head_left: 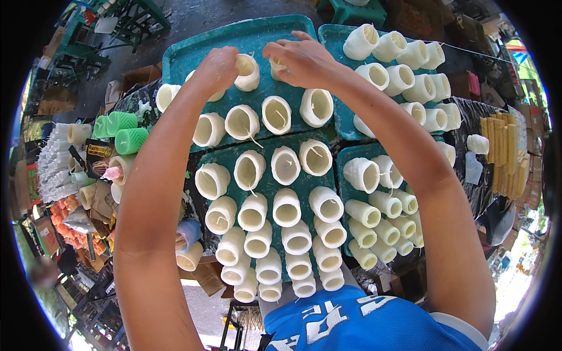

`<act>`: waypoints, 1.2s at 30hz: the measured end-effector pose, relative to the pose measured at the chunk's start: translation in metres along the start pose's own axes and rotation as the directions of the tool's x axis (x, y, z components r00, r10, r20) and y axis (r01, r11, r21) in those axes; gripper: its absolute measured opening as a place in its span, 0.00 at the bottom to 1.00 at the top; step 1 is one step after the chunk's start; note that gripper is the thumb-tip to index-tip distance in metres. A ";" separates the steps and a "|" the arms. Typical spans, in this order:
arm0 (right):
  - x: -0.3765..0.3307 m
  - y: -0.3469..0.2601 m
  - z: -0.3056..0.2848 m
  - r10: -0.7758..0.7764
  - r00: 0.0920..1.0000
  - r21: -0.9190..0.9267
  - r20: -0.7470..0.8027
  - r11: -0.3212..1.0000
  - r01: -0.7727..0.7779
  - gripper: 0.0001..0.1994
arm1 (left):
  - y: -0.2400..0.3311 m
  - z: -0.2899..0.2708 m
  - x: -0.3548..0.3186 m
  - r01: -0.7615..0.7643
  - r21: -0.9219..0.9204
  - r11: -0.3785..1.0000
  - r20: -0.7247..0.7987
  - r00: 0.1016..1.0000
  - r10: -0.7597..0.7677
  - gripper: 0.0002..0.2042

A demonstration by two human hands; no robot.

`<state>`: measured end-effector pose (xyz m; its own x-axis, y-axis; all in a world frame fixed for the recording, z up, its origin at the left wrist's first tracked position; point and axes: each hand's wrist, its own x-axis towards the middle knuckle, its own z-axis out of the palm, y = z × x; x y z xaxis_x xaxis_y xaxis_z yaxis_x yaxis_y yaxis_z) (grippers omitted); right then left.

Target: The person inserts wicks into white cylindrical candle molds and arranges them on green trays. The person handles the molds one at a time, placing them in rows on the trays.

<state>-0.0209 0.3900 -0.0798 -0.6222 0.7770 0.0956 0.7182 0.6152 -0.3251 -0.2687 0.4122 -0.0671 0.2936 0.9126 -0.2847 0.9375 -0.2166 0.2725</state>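
Observation:
Rows of hollow, cream-white wax candles with open tops fill the teal trays before me; thin wicks show on several. At the far side of the back tray (175, 58), my right hand (301, 61) grips a small hollow candle (276, 69) between thumb and fingers. Its fingers partly cover that candle. My left hand (218, 70) is closed, with curled fingers against the left side of another hollow candle (248, 75); its fingertips are hidden. Below the hands stand more hollow candles (276, 115), one with a wick over its rim.
A right-hand teal tray (345, 126) carries more candles, partly behind my right arm. Left of the trays lie green ribbed candles (131, 140), white sticks (54, 161) and orange pieces (69, 225). Yellow bars (504, 152) are stacked at the right. Green stools (357, 11) stand beyond.

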 end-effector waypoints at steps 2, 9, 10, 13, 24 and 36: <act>-0.001 0.002 -0.003 0.003 1.000 -0.007 0.026 1.000 -0.003 0.24 | 0.002 0.002 0.002 -0.026 0.011 1.000 -0.022 0.999 0.027 0.16; 0.001 0.003 0.001 -0.055 0.996 0.086 -0.073 0.994 0.061 0.25 | 0.005 0.002 0.007 -0.023 0.013 1.000 0.017 1.000 0.023 0.15; 0.001 0.004 0.000 -0.042 0.997 0.090 -0.061 0.995 0.048 0.25 | 0.006 0.002 0.007 -0.038 0.018 0.999 0.013 0.999 0.038 0.15; -0.001 0.004 0.001 -0.008 1.000 0.065 -0.002 0.998 0.008 0.29 | 0.010 0.003 0.009 -0.017 -0.021 1.000 0.017 1.000 0.017 0.15; -0.031 0.001 -0.033 0.303 0.951 -0.127 0.063 0.948 -0.293 0.47 | 0.008 -0.005 -0.002 -0.052 -0.063 0.997 -0.033 0.998 0.050 0.20; -0.024 0.002 -0.016 0.444 0.888 0.033 0.119 0.892 -0.450 0.42 | 0.006 0.013 0.004 -0.053 -0.142 0.988 -0.021 0.998 0.051 0.18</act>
<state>0.0000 0.3744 -0.0680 -0.2712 0.9471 -0.1716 0.9106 0.1948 -0.3644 -0.2593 0.4097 -0.0785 0.3370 0.9074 -0.2510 0.8843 -0.2136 0.4152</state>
